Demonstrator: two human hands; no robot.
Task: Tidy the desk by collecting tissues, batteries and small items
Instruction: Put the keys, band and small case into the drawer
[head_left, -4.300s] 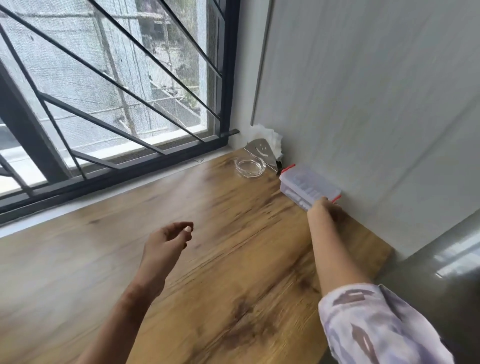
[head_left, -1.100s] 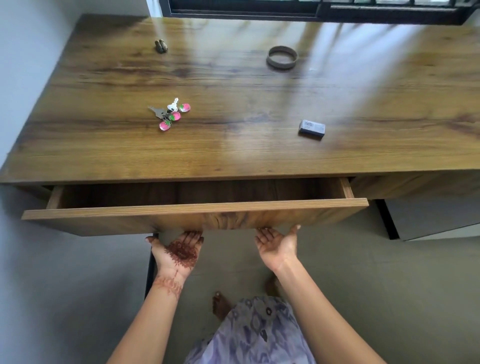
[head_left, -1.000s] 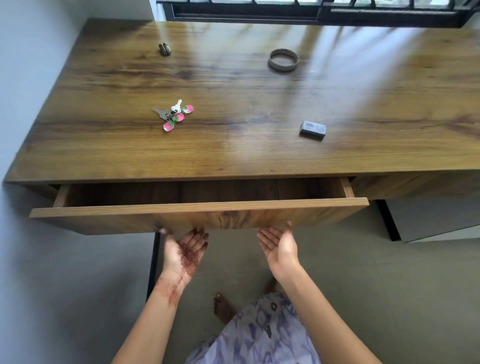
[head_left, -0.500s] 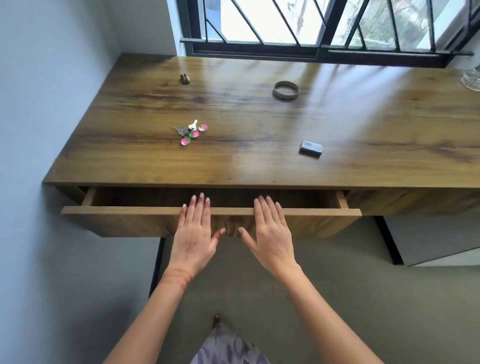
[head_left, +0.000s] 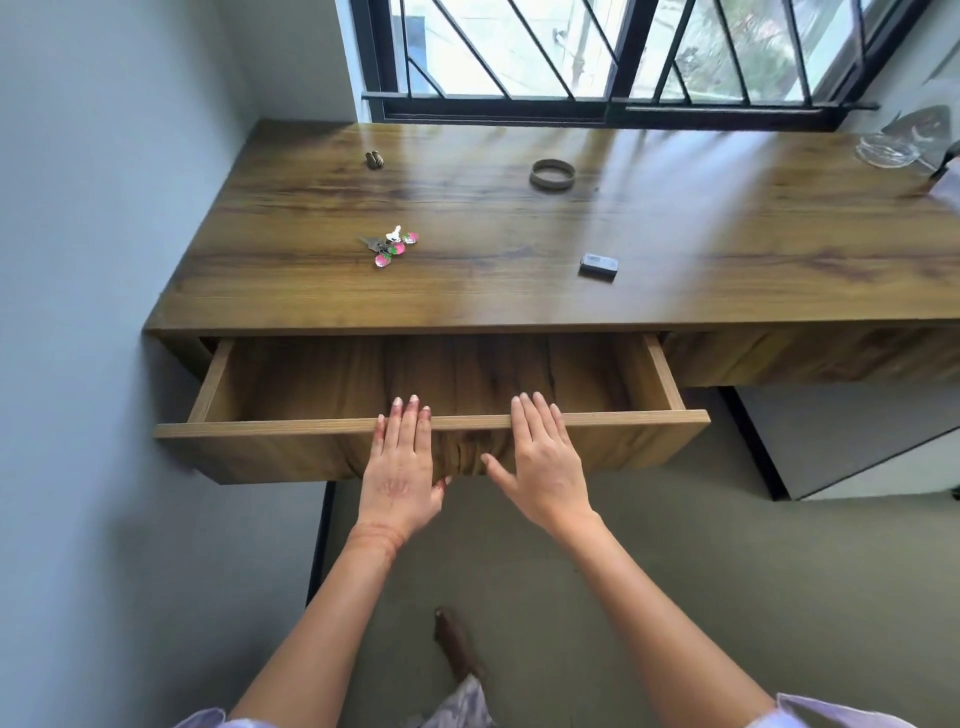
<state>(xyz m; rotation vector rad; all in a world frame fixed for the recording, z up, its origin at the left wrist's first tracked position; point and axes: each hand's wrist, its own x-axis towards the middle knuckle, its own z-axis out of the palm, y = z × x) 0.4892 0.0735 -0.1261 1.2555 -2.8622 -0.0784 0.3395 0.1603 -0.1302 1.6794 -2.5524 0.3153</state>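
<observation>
On the front of the drawer (head_left: 260, 447), just below me, I see both hands laid flat and side by side, a small gap between them. The left hand (head_left: 400, 467) has its fingers straight and close together, tips lapping over the drawer's top edge, and its thumb tucked low against the panel. The right hand (head_left: 545, 462) lies the same way, fingers straight over the edge, thumb splayed out toward the left one. Neither hand curls round anything; both only press on the wood. The forearms run up from the bottom of the view and draw closer toward the drawer. The drawer stands pulled out toward me, its long axis running left to right, parallel to the edge of the desk (head_left: 519, 301). Beyond the left fingertips, on the desktop, lies a bunch of keys (head_left: 389, 247) with pink charms, and farther still a small brown item (head_left: 374, 159). Beyond the right hand a small dark block (head_left: 598, 266) lies flat, long side left to right; it carries a pale label I cannot read. Past it sits a ring (head_left: 553, 175) of tape, flat on the wood.
</observation>
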